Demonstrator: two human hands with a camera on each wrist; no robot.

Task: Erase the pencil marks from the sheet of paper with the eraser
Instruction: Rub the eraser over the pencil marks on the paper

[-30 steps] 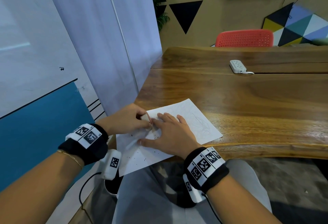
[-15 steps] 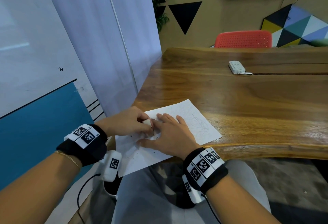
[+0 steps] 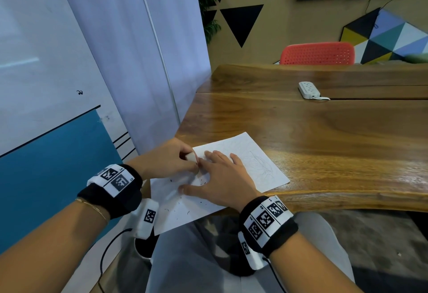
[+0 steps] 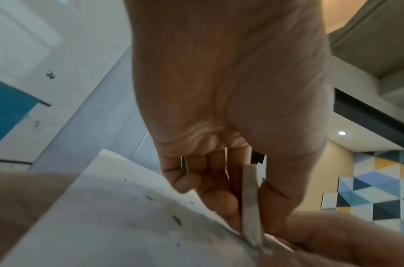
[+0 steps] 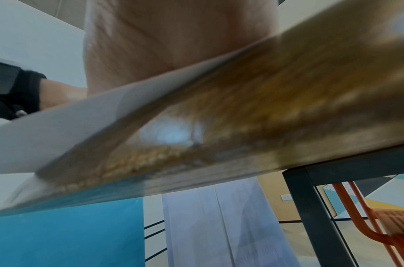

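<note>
Rubbing step in hand. Left hand [image 3: 168, 161] pinches the eraser [image 3: 191, 156], a thin pale slab held on edge between thumb and curled fingers; the left wrist view shows its lower corner on the sheet of paper [image 3: 245, 153]. Right hand [image 3: 223, 180] lies flat on the sheet, fingers spread and straight, thumb out to the side, pinning it just beside the eraser. The two hands touch or nearly touch at the working spot. The sheet sits at the near corner of the wooden bench [image 3: 324, 144], its near edge hanging over the rim above the person's lap. Dark eraser crumbs [image 3: 188, 212] scatter over the near part. Faint pencil marks [image 3: 264, 168] show on the far right part of the sheet, beyond the right hand, so by my reading the job is only partly done. Next move likely calls for shifting the pinning hand aside and working the eraser toward those lines, with the paper held taut to avoid creasing. A white power strip [image 3: 309, 89] lies well apart.
</note>
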